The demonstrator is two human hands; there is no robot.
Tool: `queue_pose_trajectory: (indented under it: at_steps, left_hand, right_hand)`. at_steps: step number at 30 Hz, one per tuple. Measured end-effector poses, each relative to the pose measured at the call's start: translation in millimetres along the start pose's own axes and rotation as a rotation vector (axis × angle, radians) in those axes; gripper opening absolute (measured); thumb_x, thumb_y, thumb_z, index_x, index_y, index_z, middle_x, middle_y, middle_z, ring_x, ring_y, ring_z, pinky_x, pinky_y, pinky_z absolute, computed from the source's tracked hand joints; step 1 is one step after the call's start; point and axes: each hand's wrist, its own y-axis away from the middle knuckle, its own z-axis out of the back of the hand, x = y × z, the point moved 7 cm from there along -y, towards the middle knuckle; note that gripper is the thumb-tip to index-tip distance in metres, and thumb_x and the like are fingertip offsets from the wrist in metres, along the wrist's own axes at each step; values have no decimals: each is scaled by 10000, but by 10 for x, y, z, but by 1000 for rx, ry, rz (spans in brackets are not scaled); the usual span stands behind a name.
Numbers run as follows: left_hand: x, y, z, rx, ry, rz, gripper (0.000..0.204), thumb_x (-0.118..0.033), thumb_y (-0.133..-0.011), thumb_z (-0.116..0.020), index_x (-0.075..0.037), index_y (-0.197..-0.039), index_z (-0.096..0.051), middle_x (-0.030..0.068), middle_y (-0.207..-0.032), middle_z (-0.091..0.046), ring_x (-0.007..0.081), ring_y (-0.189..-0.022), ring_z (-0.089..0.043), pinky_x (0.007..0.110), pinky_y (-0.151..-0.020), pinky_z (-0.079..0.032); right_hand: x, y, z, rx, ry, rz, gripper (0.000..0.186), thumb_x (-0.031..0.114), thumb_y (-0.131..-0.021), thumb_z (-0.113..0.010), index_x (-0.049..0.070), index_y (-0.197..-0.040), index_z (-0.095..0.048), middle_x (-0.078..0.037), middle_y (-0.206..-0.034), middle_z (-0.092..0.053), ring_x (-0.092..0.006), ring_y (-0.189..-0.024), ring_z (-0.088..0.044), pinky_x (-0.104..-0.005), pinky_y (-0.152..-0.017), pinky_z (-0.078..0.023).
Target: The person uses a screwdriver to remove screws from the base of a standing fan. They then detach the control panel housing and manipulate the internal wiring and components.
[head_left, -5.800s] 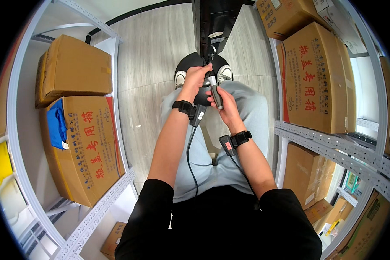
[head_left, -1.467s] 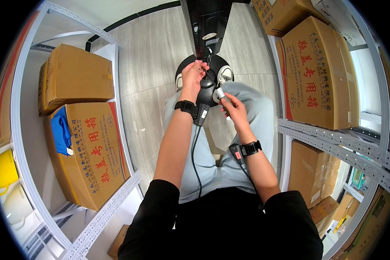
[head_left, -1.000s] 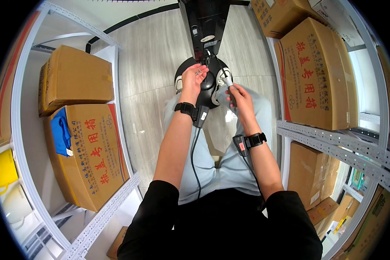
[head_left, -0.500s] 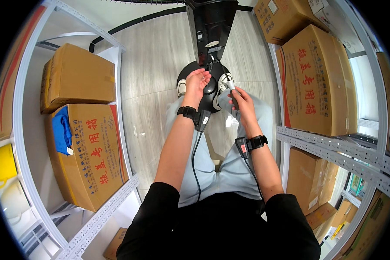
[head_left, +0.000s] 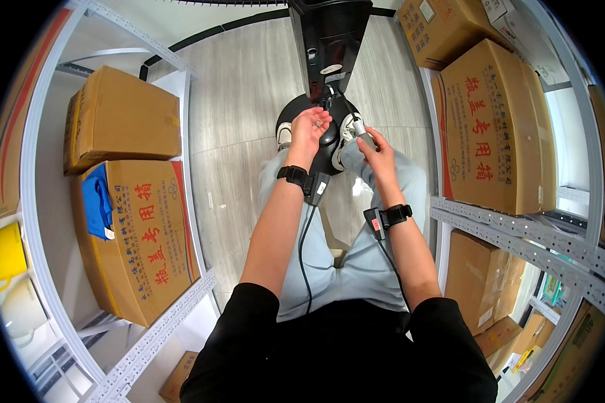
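Observation:
In front of me a tall black column [head_left: 329,50] rises from a round black base [head_left: 290,109]. My left hand [head_left: 307,134] is at the column's lower end, palm partly turned up and fingers curled. A small shiny metal piece [head_left: 318,123], too small to name surely, lies at its fingers. My right hand [head_left: 381,160] grips a screwdriver-like tool [head_left: 361,129] with a silver and dark grey handle. From its front a thin dark line runs up toward the column's lower end; I cannot tell whether it is a shaft or a cable.
My shoes [head_left: 347,127] stand on the round base. On the left, a metal shelf [head_left: 176,329] bears cardboard boxes [head_left: 138,235], a blue cloth [head_left: 97,201] and a yellow helmet-like thing [head_left: 7,255]. Another shelf [head_left: 517,232] on the right holds more boxes [head_left: 494,127].
My right hand has shifted slightly, and its fingers now lie further over the tool's handle. The left hand has turned a little, showing the small metal piece more clearly.

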Motion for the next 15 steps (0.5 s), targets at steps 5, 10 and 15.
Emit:
queue_pose_trajectory:
  at_steps: [5,10,15]
  left_hand:
    - [68,-27,-23,53,-24,39,211,-3,-800,-503,16,-999,-570,143,-915,-629,237,-805,-614,309,-692,-499]
    - [137,-26,-89,82,-114,66,178,-25,-796,-523,3,-959,-590,108,-848,-623,199,-724,-595,291,-635,-481]
    - [173,0,-136,93,-173,86,151,-60,-810,-522,-2,-921,-607,73,-774,-589,167,-645,-548,274,-582,-448]
  right_hand:
    - [-26,19,-27,29,-171,-108,397,253,-855,-664,67,-1199,-592,-4,-891,-659,-58,-670,-567,-188,-551,-411]
    - [-136,-7,-60,122,-334,-210,396,254,-865,-651,72,-1211,-591,-14,-903,-667,-54,-698,-583,-192,-550,-419]
    - [-14,-18,-15,-61,148,111,417,255,-823,-688,78,-1190,-602,-81,-859,-663,-156,-766,-627,-286,-693,-494]
